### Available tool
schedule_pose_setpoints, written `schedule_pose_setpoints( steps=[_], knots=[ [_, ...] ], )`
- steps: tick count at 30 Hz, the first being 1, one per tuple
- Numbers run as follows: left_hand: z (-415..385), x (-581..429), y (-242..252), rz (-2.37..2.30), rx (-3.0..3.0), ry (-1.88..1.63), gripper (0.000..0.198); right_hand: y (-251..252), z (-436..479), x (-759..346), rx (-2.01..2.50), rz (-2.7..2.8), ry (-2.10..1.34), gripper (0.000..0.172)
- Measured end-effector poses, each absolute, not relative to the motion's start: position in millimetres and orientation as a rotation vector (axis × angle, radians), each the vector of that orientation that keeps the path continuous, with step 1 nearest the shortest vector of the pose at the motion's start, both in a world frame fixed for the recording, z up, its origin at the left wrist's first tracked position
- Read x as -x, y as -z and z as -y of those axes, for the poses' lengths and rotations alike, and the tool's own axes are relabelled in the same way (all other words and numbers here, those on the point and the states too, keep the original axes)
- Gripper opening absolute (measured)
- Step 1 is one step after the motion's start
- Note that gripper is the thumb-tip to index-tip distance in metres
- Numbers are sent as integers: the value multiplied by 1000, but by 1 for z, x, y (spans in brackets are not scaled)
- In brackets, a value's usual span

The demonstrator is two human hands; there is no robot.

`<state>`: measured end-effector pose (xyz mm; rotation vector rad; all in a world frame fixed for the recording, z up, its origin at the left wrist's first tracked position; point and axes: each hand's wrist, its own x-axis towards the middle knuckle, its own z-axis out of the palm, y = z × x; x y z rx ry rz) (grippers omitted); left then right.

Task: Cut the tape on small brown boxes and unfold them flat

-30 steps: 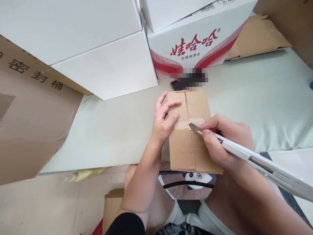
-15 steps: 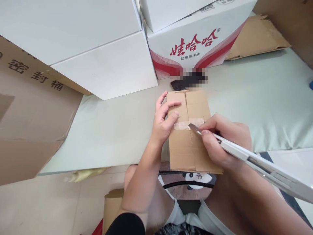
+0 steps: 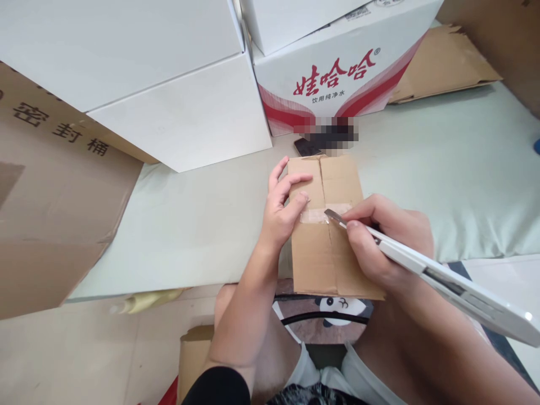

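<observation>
**Obs., head view.**

- Small cardboard box: lies at near edge of table, near end overhanging toward the person's lap. Top flaps closed, centre seam running away from the viewer, tape strip laid across it.
- Left hand: fingertips and thumb pressed on box's left flap, thumb at the tape's left end. Bracing only, not closed round anything.
- Right hand: clenched pen-style round a white utility knife, blade extended, tip touching the tape right at the seam.
- Change vs. 1 s ago: blade tip has crept a touch up and left along the tape; knife body lies slightly lower at frame right. Box and left hand unmoved.
- Reading: cut is at its very start. Can't tell if the tape is parted yet; flaps remain shut.
- Surrounds: white box and printed carton behind, dark phone just beyond the small box, flattened cardboard at left.
</observation>
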<state>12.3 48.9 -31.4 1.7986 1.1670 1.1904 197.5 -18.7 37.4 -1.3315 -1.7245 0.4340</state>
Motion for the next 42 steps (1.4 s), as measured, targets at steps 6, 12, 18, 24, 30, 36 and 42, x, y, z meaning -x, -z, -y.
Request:
schedule_pose_setpoints(
  steps=[6,12,18,24,30,36,42],
  knots=[
    [-48,-13,30,-1187,-1801,-1189,44,-39,19,-198,1327,1725,-445,9],
    [-49,-12,32,-1150,-1819,-1208,45,-33,19,-198,1324,1725,-435,9],
    [-49,-12,32,-1144,-1802,-1197,47,-31,19,-198,1325,1726,-438,9],
    [-50,-12,32,-1128,-1795,-1206,45,-37,18,-198,1330,1735,-444,9],
    [-50,-13,34,-1109,-1790,-1248,39,-36,18,-199,1348,1731,-477,8],
    [-50,-13,33,-1117,-1813,-1233,38,-36,18,-197,1330,1731,-469,9],
    [-50,-13,34,-1098,-1797,-1256,41,-35,19,-199,1336,1723,-508,8]
  ],
)
